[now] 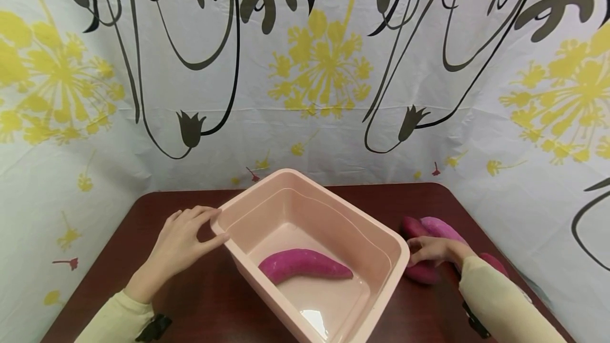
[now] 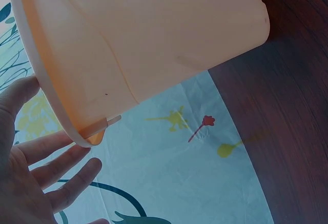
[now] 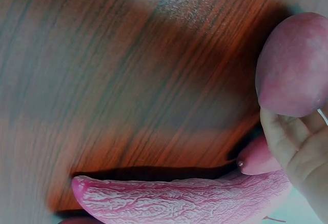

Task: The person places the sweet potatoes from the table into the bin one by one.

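A pale pink plastic basin (image 1: 333, 218) stands turned at an angle in the middle of the table in the head view. One curved magenta sweet potato (image 1: 305, 264) lies inside it. My left hand (image 1: 183, 237) pinches the basin's left corner rim, thumb on one side and fingers about the corner; the left wrist view shows this rim (image 2: 43, 88) close up. Beside the basin's right side, my right hand (image 1: 436, 250) grips a rounded dark-red sweet potato (image 3: 294, 65). Its fingers are partly hidden behind that sweet potato in the right wrist view.
Right of the basin lie a light pink wrinkled sweet potato (image 1: 442, 228), a dark-red one (image 1: 410, 226) and another (image 1: 494, 263) partly behind the right forearm. The dark wood table (image 1: 176, 300) meets a patterned cloth (image 1: 267, 136) at its back and sides.
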{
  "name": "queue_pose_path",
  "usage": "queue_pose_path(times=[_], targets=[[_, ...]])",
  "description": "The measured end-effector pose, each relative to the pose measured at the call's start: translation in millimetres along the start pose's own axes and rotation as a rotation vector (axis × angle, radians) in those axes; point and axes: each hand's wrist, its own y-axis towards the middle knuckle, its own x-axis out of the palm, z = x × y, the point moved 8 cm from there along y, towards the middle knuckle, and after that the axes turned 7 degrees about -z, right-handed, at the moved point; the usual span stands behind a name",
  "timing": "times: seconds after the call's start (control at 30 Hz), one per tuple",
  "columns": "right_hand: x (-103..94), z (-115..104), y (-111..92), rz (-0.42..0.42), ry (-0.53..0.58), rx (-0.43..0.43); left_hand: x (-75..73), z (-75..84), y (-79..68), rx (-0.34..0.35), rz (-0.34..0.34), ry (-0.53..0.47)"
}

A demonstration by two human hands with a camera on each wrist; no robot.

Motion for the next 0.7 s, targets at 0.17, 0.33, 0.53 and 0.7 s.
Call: queue_pose_path(times=[0.17,0.33,0.53,0.7], targets=[[-0.4,2.7,-1.0,0.044,-0.007,0.034,-0.6,0.3,-0.4,0.0,0.001,0.001],[1.1,1.9,-3.2,0.083,-0.028,0.047,-1.0,0.6,-0.7,0.001,0.003,0.006],[3.4,-1.2,-2.6,0.082,-0.034,0.021,-2.0,0.4,-0.4,0.009,0.017,0.006],[4.8,-1.3,-4.2,0.085,-0.034,0.011,-1.1,0.6,-0.3,0.006,0.011,0.006]])
